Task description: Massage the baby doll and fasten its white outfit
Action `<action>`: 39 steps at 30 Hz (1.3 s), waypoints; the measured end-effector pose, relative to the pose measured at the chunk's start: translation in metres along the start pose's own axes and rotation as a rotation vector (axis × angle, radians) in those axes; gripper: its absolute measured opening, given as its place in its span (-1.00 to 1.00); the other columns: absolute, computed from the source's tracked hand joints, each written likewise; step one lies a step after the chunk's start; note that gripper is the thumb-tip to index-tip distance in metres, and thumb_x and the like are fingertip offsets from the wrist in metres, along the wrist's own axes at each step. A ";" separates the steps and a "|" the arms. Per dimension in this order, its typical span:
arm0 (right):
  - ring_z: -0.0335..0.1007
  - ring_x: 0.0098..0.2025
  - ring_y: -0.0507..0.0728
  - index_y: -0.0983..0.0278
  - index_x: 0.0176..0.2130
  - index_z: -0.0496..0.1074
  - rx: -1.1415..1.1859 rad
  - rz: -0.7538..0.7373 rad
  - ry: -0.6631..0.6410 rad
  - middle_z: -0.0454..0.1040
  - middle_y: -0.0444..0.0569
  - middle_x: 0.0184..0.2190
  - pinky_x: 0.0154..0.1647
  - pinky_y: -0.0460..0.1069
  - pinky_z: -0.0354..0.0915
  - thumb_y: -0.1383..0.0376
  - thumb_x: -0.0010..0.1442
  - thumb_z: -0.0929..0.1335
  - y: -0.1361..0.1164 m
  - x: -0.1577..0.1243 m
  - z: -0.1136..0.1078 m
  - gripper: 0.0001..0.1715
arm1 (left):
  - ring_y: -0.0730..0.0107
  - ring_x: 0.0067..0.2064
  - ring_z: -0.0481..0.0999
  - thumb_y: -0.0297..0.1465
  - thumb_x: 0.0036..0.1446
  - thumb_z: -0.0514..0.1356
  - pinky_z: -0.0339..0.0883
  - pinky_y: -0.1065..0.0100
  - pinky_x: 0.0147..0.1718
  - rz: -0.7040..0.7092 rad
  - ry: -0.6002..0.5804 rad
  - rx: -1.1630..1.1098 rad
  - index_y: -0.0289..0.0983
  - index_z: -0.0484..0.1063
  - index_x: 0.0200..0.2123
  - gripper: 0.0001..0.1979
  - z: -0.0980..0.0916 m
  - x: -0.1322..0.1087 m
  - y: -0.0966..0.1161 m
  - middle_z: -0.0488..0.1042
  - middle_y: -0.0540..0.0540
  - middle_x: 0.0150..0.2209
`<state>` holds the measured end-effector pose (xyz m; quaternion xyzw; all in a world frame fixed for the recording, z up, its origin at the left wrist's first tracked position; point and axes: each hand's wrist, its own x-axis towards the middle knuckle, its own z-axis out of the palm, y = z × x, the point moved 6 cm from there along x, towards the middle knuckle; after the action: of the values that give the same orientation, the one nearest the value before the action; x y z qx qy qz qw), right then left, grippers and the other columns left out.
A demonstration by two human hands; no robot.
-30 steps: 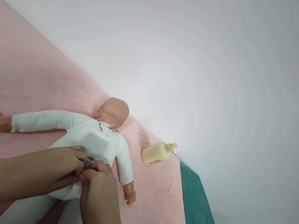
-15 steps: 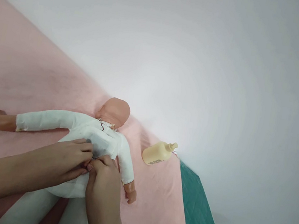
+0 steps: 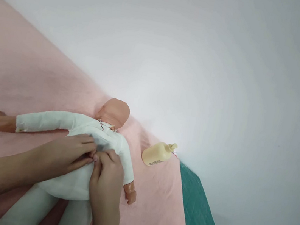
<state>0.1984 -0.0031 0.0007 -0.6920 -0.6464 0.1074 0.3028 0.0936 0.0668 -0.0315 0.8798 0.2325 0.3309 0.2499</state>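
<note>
Both the left hand point(image 3: 72, 155) and right hand point(image 3: 109, 176) hang over the chest of the white-bodied doll point(image 3: 72, 182), fingertips meeting, neither nearer; whether they pinch anything, I cannot tell. The doll runs lengthwise beneath them, head point(image 3: 115, 111) away from the person.

The left hand point(image 3: 72, 155) and right hand point(image 3: 110, 171) hide much of the grey panel point(image 3: 102, 141) on the cloth-bodied doll point(image 3: 71, 185) and whatever lies between their fingertips. The bottom edge crops the doll's legs point(image 3: 30, 207); the pump bottle's point(image 3: 157, 153) barcode point(image 3: 155, 163) is too small to read.
</note>
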 end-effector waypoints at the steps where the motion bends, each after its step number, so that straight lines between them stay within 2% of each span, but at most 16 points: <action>1: 0.42 -0.19 0.19 0.26 -0.23 0.60 0.056 -0.026 0.073 0.52 0.00 -0.26 -0.15 0.09 0.35 0.42 0.34 0.22 -0.001 0.000 -0.004 -0.64 | 0.19 -0.36 0.46 -0.22 0.29 -0.03 0.34 0.27 -0.40 -0.015 0.007 -0.028 -0.16 0.40 -0.46 -0.67 -0.003 0.002 -0.003 0.48 -0.06 -0.40; 4: 0.37 0.04 0.19 0.28 -0.03 0.55 0.162 -0.104 0.215 0.51 0.04 -0.04 0.08 0.09 0.30 0.33 0.40 0.21 -0.002 0.002 -0.006 -0.64 | 0.18 -0.27 0.45 -0.20 0.34 -0.03 0.32 0.22 -0.29 -0.055 0.126 -0.055 -0.15 0.41 -0.37 -0.68 -0.014 0.005 -0.011 0.49 -0.03 -0.34; 6: 0.30 0.15 0.19 0.34 0.08 0.50 0.183 -0.122 0.198 0.47 0.09 0.07 0.20 0.10 0.22 0.30 0.41 0.22 0.002 0.004 0.002 -0.61 | 0.15 -0.08 0.45 -0.22 0.37 -0.03 0.30 0.17 -0.09 -0.038 0.200 -0.005 -0.14 0.45 -0.20 -0.72 -0.017 0.004 -0.013 0.52 -0.02 -0.17; 8: 0.27 0.19 0.20 0.38 0.13 0.46 0.192 -0.103 0.157 0.45 0.11 0.11 0.25 0.12 0.18 0.27 0.42 0.23 0.008 0.007 0.010 -0.59 | 0.13 0.05 0.41 -0.25 0.39 -0.03 0.23 0.15 0.04 -0.008 0.198 0.041 -0.14 0.43 -0.06 -0.73 -0.012 0.002 -0.014 0.51 -0.02 -0.03; 12: 0.30 0.15 0.23 0.36 0.12 0.47 0.192 -0.043 0.097 0.48 0.09 0.08 0.24 0.16 0.20 0.22 0.42 0.24 0.015 0.011 0.017 -0.58 | 0.07 -0.03 0.47 -0.29 0.36 -0.08 0.28 0.10 -0.05 0.000 0.170 0.053 -0.17 0.43 -0.10 -0.69 0.002 0.000 -0.022 0.54 -0.08 -0.09; 16: 0.33 0.12 0.25 0.35 0.09 0.48 0.180 -0.037 0.075 0.49 0.10 0.05 0.22 0.21 0.22 0.18 0.42 0.23 0.015 0.012 0.016 -0.57 | 0.08 -0.06 0.50 -0.26 0.37 -0.09 0.29 0.11 -0.06 0.001 0.173 0.044 -0.14 0.44 -0.12 -0.69 0.003 0.002 -0.024 0.55 -0.07 -0.11; 19: 0.28 0.20 0.26 0.37 0.15 0.43 0.182 -0.055 0.085 0.45 0.13 0.12 0.28 0.22 0.18 0.13 0.42 0.22 0.015 0.012 0.015 -0.51 | 0.14 -0.02 0.48 -0.29 0.38 -0.10 0.26 0.15 -0.02 -0.010 0.189 0.043 -0.13 0.41 -0.07 -0.71 -0.002 0.002 -0.021 0.54 -0.03 -0.08; 22: 0.13 0.34 0.27 0.41 0.25 0.32 0.159 -0.056 0.063 0.33 0.16 0.26 0.38 0.25 0.05 0.04 0.43 0.20 0.018 0.011 0.019 -0.38 | 0.19 0.05 0.44 -0.30 0.41 -0.11 0.21 0.19 0.04 -0.037 0.204 0.031 -0.11 0.37 0.00 -0.70 -0.005 0.002 -0.019 0.51 -0.01 -0.01; 24: 0.08 0.37 0.29 0.43 0.26 0.31 0.143 -0.050 0.049 0.32 0.17 0.27 0.41 0.28 0.00 -0.01 0.44 0.17 0.021 0.012 0.021 -0.32 | 0.20 0.06 0.43 -0.28 0.42 -0.11 0.20 0.20 0.06 -0.045 0.180 0.015 -0.12 0.39 -0.01 -0.69 -0.004 0.003 -0.021 0.51 -0.02 0.00; 29: 0.19 0.31 0.31 0.42 0.18 0.39 0.124 -0.061 0.041 0.41 0.18 0.18 0.36 0.30 0.09 -0.06 0.44 0.12 0.022 0.015 0.021 -0.29 | 0.18 0.03 0.42 -0.27 0.42 -0.09 0.23 0.16 0.04 -0.081 0.097 0.008 -0.21 0.46 -0.04 -0.65 0.004 0.004 -0.030 0.53 -0.06 -0.04; 32: 0.15 0.34 0.29 0.42 0.23 0.36 0.133 -0.050 0.040 0.38 0.15 0.23 0.38 0.27 0.07 -0.07 0.44 0.12 0.022 0.014 0.020 -0.27 | 0.21 0.01 0.43 -0.27 0.44 -0.09 0.24 0.20 0.02 -0.012 0.185 0.035 -0.22 0.46 -0.02 -0.65 0.002 0.003 -0.029 0.53 -0.04 -0.06; 35: 0.04 0.40 0.25 0.39 0.30 0.28 0.127 -0.044 0.026 0.25 0.09 0.33 0.43 0.25 -0.02 -0.09 0.44 0.10 0.022 0.013 0.021 -0.23 | 0.25 0.04 0.41 -0.27 0.46 -0.09 0.20 0.23 0.04 0.037 0.264 0.064 -0.21 0.42 0.06 -0.65 0.002 0.002 -0.030 0.51 -0.03 0.00; 39: 0.05 0.40 0.25 0.38 0.30 0.29 0.099 -0.021 0.007 0.27 0.09 0.32 0.43 0.26 0.00 -0.08 0.44 0.11 0.025 0.012 0.023 -0.25 | 0.24 0.02 0.42 -0.24 0.46 -0.08 0.23 0.20 0.02 0.026 0.240 0.053 -0.18 0.43 0.05 -0.66 0.008 0.002 -0.036 0.53 0.01 -0.03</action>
<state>0.2083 0.0153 -0.0285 -0.6698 -0.6465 0.1337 0.3400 0.0918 0.0931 -0.0568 0.8431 0.2577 0.4308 0.1928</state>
